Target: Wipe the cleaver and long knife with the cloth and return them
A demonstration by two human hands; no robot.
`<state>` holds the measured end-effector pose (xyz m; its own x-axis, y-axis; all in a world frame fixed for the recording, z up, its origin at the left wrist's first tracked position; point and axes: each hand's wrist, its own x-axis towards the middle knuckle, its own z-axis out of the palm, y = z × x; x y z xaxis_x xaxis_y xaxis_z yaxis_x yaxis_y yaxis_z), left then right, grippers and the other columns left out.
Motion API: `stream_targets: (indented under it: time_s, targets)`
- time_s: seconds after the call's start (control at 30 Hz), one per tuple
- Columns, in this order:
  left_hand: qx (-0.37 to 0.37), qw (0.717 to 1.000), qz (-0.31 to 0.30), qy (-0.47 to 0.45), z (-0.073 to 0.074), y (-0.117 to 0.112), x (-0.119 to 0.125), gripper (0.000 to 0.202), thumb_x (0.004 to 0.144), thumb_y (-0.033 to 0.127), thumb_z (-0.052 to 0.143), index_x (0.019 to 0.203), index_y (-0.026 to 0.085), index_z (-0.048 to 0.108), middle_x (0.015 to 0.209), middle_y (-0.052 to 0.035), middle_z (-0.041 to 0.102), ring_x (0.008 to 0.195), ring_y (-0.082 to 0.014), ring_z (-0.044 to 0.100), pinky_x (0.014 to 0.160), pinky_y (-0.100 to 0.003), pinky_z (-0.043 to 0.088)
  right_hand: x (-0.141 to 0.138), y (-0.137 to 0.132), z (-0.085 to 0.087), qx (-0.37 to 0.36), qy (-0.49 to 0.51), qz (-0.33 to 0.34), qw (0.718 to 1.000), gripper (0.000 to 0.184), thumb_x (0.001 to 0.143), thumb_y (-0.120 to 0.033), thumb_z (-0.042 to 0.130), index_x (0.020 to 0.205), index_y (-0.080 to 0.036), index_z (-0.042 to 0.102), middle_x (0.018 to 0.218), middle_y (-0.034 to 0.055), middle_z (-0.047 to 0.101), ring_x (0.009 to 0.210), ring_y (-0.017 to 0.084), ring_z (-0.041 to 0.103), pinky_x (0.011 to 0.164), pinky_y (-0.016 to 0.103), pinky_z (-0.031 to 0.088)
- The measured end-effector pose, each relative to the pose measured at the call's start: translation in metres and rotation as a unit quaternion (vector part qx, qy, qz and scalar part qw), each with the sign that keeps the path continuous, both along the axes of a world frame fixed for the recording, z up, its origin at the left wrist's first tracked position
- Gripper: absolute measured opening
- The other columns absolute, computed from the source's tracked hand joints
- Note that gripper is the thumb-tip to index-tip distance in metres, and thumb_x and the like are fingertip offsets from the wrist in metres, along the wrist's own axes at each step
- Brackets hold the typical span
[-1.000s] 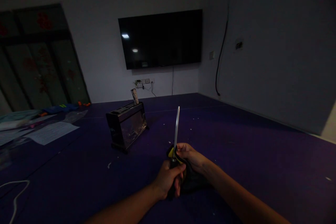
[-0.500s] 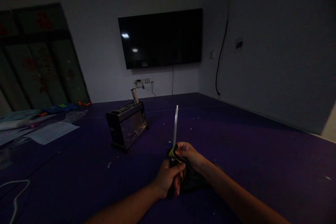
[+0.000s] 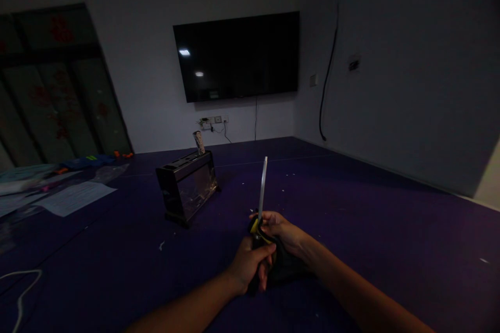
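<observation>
Our left hand (image 3: 247, 265) grips the blade (image 3: 263, 187) by its dark handle; the tip points up, just left of our right hand (image 3: 282, 230), which pinches the cloth (image 3: 254, 225) at the blade's base. We count, left to right: one far box (image 3: 196, 186), one cloth, one blade.

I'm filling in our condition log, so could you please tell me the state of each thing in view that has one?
Left hand, closed around a dark handle
Right hand, pinching a black-and-yellow piece
Metal rod, pointing up
Toaster-like appliance, upright, a mottled piece sticking out of its top
Television, screen dark
Paper sheet, lying unfolded
White cable, lying in a curve
Black cable, hanging down
</observation>
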<state>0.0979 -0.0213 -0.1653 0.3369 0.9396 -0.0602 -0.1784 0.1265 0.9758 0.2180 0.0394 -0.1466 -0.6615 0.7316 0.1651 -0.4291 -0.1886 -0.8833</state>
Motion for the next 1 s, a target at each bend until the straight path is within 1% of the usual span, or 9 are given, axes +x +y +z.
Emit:
stream_targets:
  time_s: [0.13,0.27,0.37,0.5,0.63,0.77,1.0]
  targets:
    - [-0.003,1.0,0.002,-0.001,0.0,0.001,0.0,0.037,0.064,0.046,0.062,0.053,0.014,0.049,0.028,0.0028,0.041,0.021,-0.0113,0.04,0.023,-0.018,0.025,-0.002,0.003,-0.003,-0.005,0.003,-0.017,1.0,0.034,0.052,-0.013,0.079,0.085,-0.013,0.07,0.074,0.0032,0.07,0.06,0.009,0.063,0.059,0.018,0.045]
    - [-0.011,1.0,0.01,0.009,0.001,0.0,0.0,0.036,0.064,0.046,0.062,0.054,0.014,0.048,0.027,0.0034,0.04,0.022,-0.0118,0.04,0.024,-0.018,0.025,-0.002,0.002,-0.001,-0.011,-0.008,-0.041,0.999,0.033,0.053,-0.013,0.078,0.085,-0.013,0.069,0.073,0.0026,0.069,0.059,0.009,0.061,0.059,0.019,0.045]
    - [-0.012,1.0,0.013,0.013,0.002,-0.001,0.0,0.037,0.064,0.047,0.062,0.054,0.015,0.048,0.027,0.0038,0.039,0.021,-0.0117,0.04,0.024,-0.018,0.025,-0.002,0.001,0.002,-0.02,-0.011,-0.057,0.998,0.038,0.053,-0.012,0.077,0.089,-0.013,0.068,0.071,0.0019,0.069,0.058,0.009,0.061,0.058,0.02,0.045]
    - [-0.007,1.0,0.005,0.023,0.002,-0.001,-0.001,0.039,0.063,0.049,0.062,0.052,0.015,0.048,0.027,0.0027,0.041,0.021,-0.0116,0.04,0.024,-0.018,0.025,0.0,0.001,0.005,-0.025,-0.006,-0.061,0.998,0.044,0.053,-0.009,0.076,0.096,-0.013,0.066,0.067,0.0006,0.068,0.054,0.008,0.059,0.054,0.019,0.044]
    - [-0.006,0.999,-0.005,0.032,0.004,0.0,0.0,0.04,0.062,0.05,0.062,0.052,0.014,0.048,0.028,0.0027,0.041,0.021,-0.0105,0.039,0.025,-0.018,0.025,0.003,0.003,0.005,-0.011,0.007,-0.055,0.998,0.046,0.054,-0.007,0.074,0.099,-0.013,0.065,0.068,0.0012,0.068,0.054,0.009,0.061,0.054,0.019,0.046]
    - [-0.011,0.999,0.001,0.043,0.005,0.0,0.001,0.041,0.061,0.051,0.063,0.052,0.014,0.048,0.028,0.0033,0.04,0.021,-0.0095,0.038,0.026,-0.018,0.025,0.007,0.007,0.006,0.0,0.016,-0.051,0.999,0.047,0.056,-0.008,0.072,0.101,-0.013,0.063,0.069,0.0015,0.069,0.055,0.011,0.062,0.054,0.022,0.048]
    - [-0.013,0.999,-0.012,0.045,0.003,0.0,0.0,0.043,0.059,0.054,0.064,0.054,0.015,0.047,0.029,0.0038,0.041,0.022,-0.0102,0.039,0.026,-0.018,0.025,0.013,0.011,0.01,0.016,0.013,-0.08,0.997,0.054,0.055,-0.006,0.073,0.106,-0.013,0.06,0.064,-0.001,0.066,0.053,0.011,0.062,0.052,0.021,0.048]
